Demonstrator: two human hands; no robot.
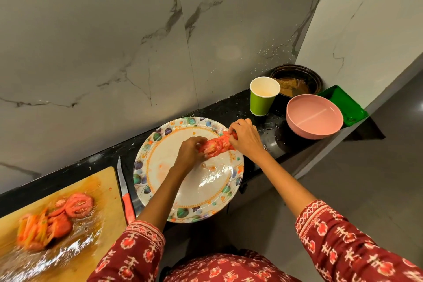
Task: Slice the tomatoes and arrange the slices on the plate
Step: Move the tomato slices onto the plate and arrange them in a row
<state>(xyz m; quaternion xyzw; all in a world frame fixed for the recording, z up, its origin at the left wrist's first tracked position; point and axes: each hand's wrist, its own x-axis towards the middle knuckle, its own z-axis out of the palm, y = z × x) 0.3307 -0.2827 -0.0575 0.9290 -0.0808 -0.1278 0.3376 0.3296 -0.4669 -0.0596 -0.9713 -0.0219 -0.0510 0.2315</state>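
On plate (160, 162): row of tomato slices (216, 145) fanned along far-right rim, prob. to start the ring.
L hand (190, 152): fingers curled, steadying row's near end.
R hand (243, 137): pinches far end.
Board (104, 190): more slices (79, 205) waiting.
Knife (124, 192): parked btwn board & plate.

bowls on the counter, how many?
2. The pink bowl sits right of the green cup; the dark bowl with brown contents stands behind them in the wall corner. The view hides none that I can tell.
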